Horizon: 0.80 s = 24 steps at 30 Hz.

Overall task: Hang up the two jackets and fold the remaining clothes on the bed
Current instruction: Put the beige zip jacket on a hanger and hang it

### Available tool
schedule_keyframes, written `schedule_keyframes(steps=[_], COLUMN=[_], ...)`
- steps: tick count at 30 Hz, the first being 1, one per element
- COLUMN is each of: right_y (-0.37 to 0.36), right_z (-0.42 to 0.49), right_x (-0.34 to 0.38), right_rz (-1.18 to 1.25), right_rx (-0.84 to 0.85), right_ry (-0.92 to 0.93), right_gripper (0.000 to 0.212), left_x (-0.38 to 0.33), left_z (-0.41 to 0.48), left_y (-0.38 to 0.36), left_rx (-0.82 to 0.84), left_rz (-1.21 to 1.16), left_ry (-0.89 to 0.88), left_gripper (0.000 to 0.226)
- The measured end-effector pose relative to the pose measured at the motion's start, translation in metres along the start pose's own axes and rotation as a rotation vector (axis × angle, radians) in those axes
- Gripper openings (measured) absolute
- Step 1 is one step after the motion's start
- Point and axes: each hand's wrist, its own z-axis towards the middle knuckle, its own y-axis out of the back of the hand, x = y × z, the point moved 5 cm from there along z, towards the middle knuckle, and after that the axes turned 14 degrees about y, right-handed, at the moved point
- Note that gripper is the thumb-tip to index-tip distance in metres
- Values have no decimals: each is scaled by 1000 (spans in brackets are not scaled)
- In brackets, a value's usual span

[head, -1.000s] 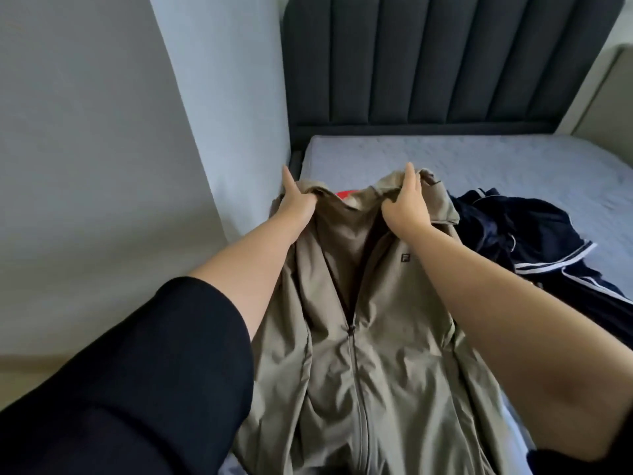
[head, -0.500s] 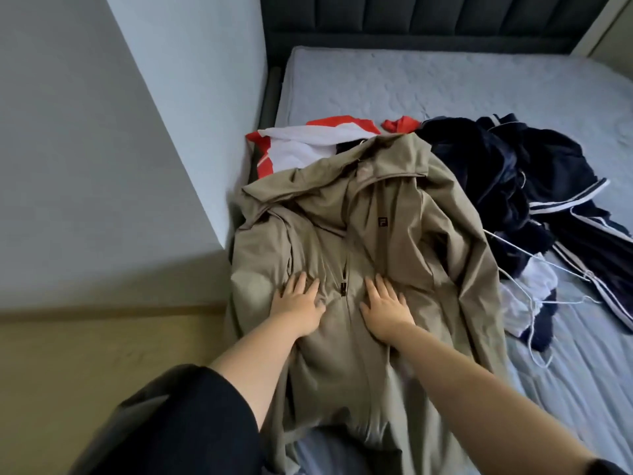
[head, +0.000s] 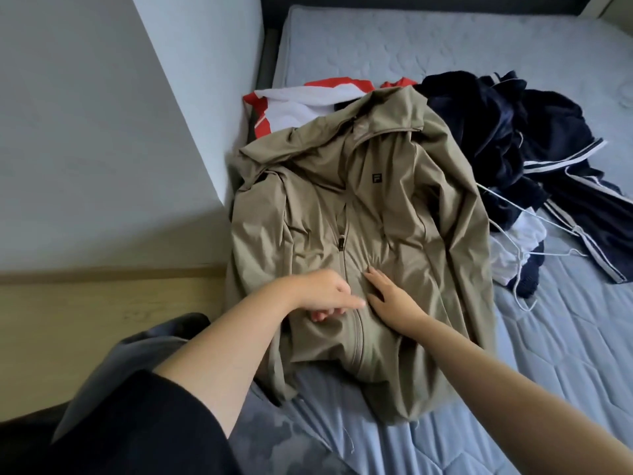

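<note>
A khaki zip jacket (head: 383,207) lies front up on the bed (head: 565,354), its collar away from me. My left hand (head: 322,294) hovers over its lower front beside the zip, fingers loosely curled and holding nothing. My right hand (head: 390,298) lies flat on the jacket just right of the zip, fingers straight. A heap of navy clothes with white stripes (head: 534,142) lies to the right. A red and white garment (head: 301,101) shows behind the jacket's collar. White wire hangers (head: 520,241) lie on a white garment (head: 513,255) at the jacket's right edge.
A grey wall corner (head: 191,132) juts in at the left, close against the bed's side. Wooden floor (head: 102,330) runs below it. The blue quilted mattress stretches to the right and toward me. A dark headboard edges the top.
A second ago both hands held the jacket up by the collar. It now lies on the bed. Since half a second ago both hands slid down its front toward me, and the left lifted off.
</note>
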Motion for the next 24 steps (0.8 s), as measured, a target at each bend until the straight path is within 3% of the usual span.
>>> schedule_keyframes(steps=[2,4,5,7,9,10,12,14,15,16,18,20,22,23,24], right_y=[3,9,10,6,-11,-20,-28,-17,-8,3,24,36,36,33,28], right_z=[-16,-29,-34,-46,-60,-65,-65,-52,-44,-36,-21,-12,-6,-4,-4], right_x=[4,11,16,28,38,38,37,39,39,37,27,25,30,35,40], right_rz=[38,95,130,147,-51,-195,-317,-154,-83,-54,-65,-255,-463,-521,-549], right_rx=[-6,-2,23,155,338,399,392,235,124,1,-214,-344,-363,-367,-366], right_ry=[-14,-42,-43,10,77,96,103,99,84,50,-34,-77,-18,31,82], right_gripper=[50,49,54,77,106,111,96,50,25,17,15,7,13,11,9], left_x=[3,19,26,33,36,41,55,69,77,86,90,62,34,28,26], left_z=[-14,-16,-16,-13,-12,-11,-10,-14,-16,-20,-40,-61,-68,-60,-50], left_y=[-24,-41,-49,-54,-51,-48,-38,-30,-24,-15,4,7,-13,-23,-33], left_rx=[100,-22,-87,-255,-370,-383,-272,-158,-187,-304,-749,-1127,-1116,-989,-834], left_rz=[239,611,714,707,536,383,-49,-388,-447,-403,-23,281,437,471,495], left_ry=[-29,-38,-32,-43,-33,6,66,68,75,115,219,-22,-335,-359,-275], left_gripper=[43,75,79,53,24,23,32,35,31,26,25,24,13,7,7])
